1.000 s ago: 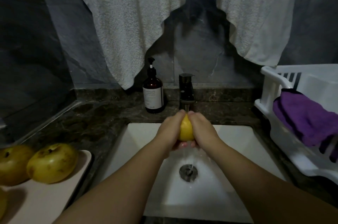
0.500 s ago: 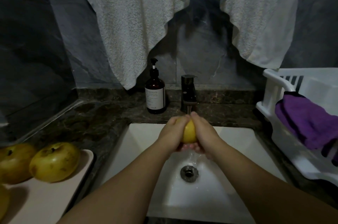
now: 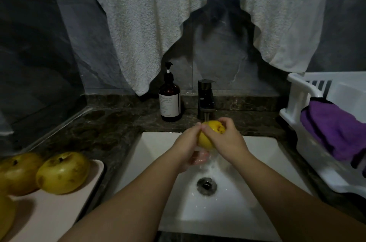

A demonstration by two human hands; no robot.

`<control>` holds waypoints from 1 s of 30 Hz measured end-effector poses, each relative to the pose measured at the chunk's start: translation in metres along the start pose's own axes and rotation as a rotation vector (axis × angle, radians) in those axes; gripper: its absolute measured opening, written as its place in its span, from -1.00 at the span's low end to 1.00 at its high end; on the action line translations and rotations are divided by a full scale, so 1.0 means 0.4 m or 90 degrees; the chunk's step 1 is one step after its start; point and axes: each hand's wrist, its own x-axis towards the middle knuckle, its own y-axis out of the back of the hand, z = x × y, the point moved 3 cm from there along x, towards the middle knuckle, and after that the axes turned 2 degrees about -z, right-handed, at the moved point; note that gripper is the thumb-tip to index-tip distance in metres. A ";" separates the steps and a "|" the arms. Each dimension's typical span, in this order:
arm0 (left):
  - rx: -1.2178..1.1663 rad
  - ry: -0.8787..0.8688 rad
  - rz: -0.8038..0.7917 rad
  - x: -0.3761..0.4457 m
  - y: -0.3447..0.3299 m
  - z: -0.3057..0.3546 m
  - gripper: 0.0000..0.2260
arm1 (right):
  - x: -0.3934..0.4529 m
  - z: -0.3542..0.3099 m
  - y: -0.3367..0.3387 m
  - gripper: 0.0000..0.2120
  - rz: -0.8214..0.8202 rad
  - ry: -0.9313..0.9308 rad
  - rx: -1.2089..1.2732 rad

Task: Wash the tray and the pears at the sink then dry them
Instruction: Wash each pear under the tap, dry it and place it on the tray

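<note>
- Hands meet over the white sink (image 3: 158, 162), directly under the black tap (image 3: 206, 99), and both of them hold one yellow pear (image 3: 210, 135).
- The left hand (image 3: 186, 146) grasps the pear from the left side and from below; its fingers curl under the fruit, and their tips show wet and pink beneath it.
- The right hand (image 3: 227, 140) grasps the same pear from the right; its thumb lies across the top front of the fruit and its fingers bend over the far side.
- The pear is tilted, so its dark stem end looks up and to the right, near the right fingers.
- Water falls from the tap on the pear and the hands, then runs down toward the round metal drain (image 3: 206, 185) in the sink floor.
- On the dark stone counter (image 3: 111, 129) at the left lies a pale pink tray (image 3: 59, 212), just beside the sink edge.
- A green-yellow pear (image 3: 63, 172) with brown marks rests on this tray, and a second tray pear (image 3: 17, 172) touches it on its left.
- A further yellow fruit (image 3: 6, 216) is cut by the left border of the picture, so I cannot tell what it is.
- A brown pump bottle (image 3: 170, 99) with a white label stands on the counter just left of the tap.
- A white towel (image 3: 198, 14) hangs on the grey wall above the tap.
- At the right stands a white drying rack (image 3: 301, 91), and a purple cloth (image 3: 336, 131) lies over its near wall.
</note>
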 end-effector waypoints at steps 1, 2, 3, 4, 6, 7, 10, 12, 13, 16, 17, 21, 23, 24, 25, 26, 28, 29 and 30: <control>-0.034 0.014 -0.013 -0.002 -0.002 -0.001 -0.54 | -0.004 -0.003 0.002 -0.27 -0.002 0.013 -0.025; -0.053 0.018 -0.024 -0.002 -0.002 -0.001 -0.50 | -0.004 -0.005 0.001 -0.25 -0.008 0.022 -0.043; -0.051 0.015 -0.033 -0.002 -0.005 0.001 -0.49 | -0.003 -0.007 -0.002 -0.23 -0.017 0.027 -0.060; -0.044 0.004 -0.036 -0.002 -0.007 0.002 -0.51 | -0.003 -0.009 -0.007 -0.22 -0.028 0.035 -0.081; -0.038 -0.021 -0.023 -0.001 -0.013 0.001 -0.56 | -0.003 -0.014 -0.014 -0.20 -0.047 0.056 -0.127; -0.038 -0.029 -0.006 -0.001 -0.016 0.000 -0.55 | -0.004 -0.016 -0.016 -0.20 -0.055 0.062 -0.140; -0.053 -0.051 0.033 0.006 -0.018 0.001 -0.50 | -0.012 -0.017 -0.009 -0.13 -0.084 0.074 -0.134; -0.064 -0.070 0.049 0.010 -0.014 0.005 -0.52 | -0.018 -0.015 -0.004 -0.12 -0.103 0.089 -0.139; -0.067 -0.078 0.055 0.012 -0.011 0.008 -0.52 | -0.019 -0.016 -0.002 -0.15 -0.111 0.097 -0.135; -0.051 -0.093 0.073 0.016 -0.003 0.007 -0.56 | -0.016 -0.020 0.009 -0.44 -0.091 0.062 0.027; -0.044 -0.095 0.078 0.015 0.000 0.006 -0.57 | -0.011 -0.017 0.014 -0.56 -0.070 0.020 0.104; 0.016 -0.109 0.104 0.011 0.023 0.014 -0.49 | -0.017 -0.002 0.006 -0.79 -0.109 -0.197 0.292; 0.058 -0.127 0.118 0.005 0.032 0.029 -0.42 | -0.026 0.013 -0.010 -0.71 -0.164 -0.258 0.382; 0.085 -0.138 0.127 0.003 0.035 0.039 -0.38 | -0.023 0.017 -0.012 -0.69 -0.167 -0.263 0.413; 0.115 -0.146 0.138 0.003 0.040 0.049 -0.31 | -0.019 0.017 -0.013 -0.68 -0.160 -0.264 0.441; 0.154 -0.154 0.150 0.003 0.047 0.058 -0.24 | -0.012 0.012 -0.010 -0.67 -0.143 -0.265 0.467; 0.267 -0.166 0.171 0.004 0.071 0.070 -0.15 | 0.003 0.000 -0.005 -0.67 -0.101 -0.278 0.513; 0.329 -0.173 0.177 0.002 0.085 0.072 -0.13 | 0.007 -0.007 -0.005 -0.66 -0.094 -0.290 0.539; 0.384 -0.180 0.178 -0.001 0.101 0.073 -0.11 | 0.010 -0.013 -0.009 -0.65 -0.100 -0.307 0.566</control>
